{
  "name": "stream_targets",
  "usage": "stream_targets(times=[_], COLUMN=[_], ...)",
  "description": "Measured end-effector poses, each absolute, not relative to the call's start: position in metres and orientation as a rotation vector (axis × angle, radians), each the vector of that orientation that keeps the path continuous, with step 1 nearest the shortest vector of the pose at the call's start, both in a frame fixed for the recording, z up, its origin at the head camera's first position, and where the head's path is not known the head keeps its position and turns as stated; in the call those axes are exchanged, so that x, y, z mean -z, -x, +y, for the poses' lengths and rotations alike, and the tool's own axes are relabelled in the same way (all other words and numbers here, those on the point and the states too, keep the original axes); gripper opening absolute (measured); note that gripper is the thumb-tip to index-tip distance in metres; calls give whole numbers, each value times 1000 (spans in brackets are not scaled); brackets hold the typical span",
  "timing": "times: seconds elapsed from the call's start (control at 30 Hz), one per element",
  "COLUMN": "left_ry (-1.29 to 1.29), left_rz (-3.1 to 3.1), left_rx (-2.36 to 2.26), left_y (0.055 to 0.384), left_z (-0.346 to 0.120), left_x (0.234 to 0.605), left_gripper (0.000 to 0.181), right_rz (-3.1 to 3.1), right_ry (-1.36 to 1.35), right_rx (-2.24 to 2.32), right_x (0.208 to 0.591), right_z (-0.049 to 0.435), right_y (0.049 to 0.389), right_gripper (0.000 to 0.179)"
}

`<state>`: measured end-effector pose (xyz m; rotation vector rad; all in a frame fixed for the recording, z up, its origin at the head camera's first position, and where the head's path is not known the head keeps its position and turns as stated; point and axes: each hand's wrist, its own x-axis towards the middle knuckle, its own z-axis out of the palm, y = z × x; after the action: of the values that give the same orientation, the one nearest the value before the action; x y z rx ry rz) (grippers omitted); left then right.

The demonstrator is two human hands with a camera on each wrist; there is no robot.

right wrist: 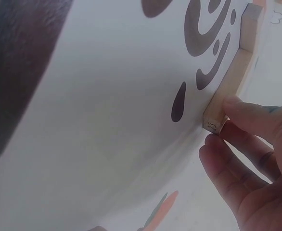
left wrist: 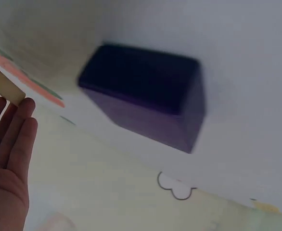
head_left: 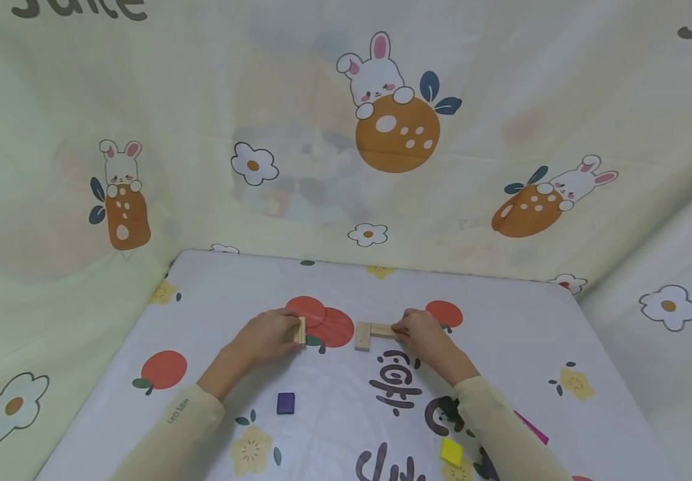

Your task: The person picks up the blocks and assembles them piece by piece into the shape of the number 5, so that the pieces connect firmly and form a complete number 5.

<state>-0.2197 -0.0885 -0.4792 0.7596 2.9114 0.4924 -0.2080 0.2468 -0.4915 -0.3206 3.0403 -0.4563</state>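
My left hand (head_left: 269,337) holds a small wooden block (head_left: 301,331) between its fingers, over the printed red fruit on the cloth. In the left wrist view, that block (left wrist: 4,85) shows at the edge, by the fingertips. My right hand (head_left: 429,339) pinches the right end of a wooden block (head_left: 383,330) lying sideways, with marks on its end face in the right wrist view. Against that block's far end sits another wooden block (head_left: 363,336), set crosswise. Closer to the body than the left hand is a dark purple block (head_left: 286,403), large in the left wrist view.
A yellow block (head_left: 451,452) lies near the right forearm. A magenta piece (head_left: 532,427) and a dark piece (head_left: 489,465) are partly hidden by the right sleeve. A patterned curtain (head_left: 298,87) rises behind the table (head_left: 478,294).
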Motion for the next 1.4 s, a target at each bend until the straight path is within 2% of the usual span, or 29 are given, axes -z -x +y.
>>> stream_targets(times=[0.3, 0.53, 0.87, 1.4], left_ry=[-887, -997, -1261, -1255], left_rz=[2906, 2870, 2887, 2837], left_rx=[-518, -477, -276, -121], left_y=[206, 193, 182, 161], left_z=[-66, -44, -17, 6], left_x=[468, 466, 481, 498], left_gripper=[23, 32, 30, 41], right_rz=[3033, 3037, 3029, 3019], right_ry=[299, 294, 288, 265], right_rx=[481, 470, 476, 454], right_x=[492, 493, 494, 488], right_z=[247, 249, 248, 245], right_y=[208, 211, 210, 209], right_gripper=[26, 26, 26, 27])
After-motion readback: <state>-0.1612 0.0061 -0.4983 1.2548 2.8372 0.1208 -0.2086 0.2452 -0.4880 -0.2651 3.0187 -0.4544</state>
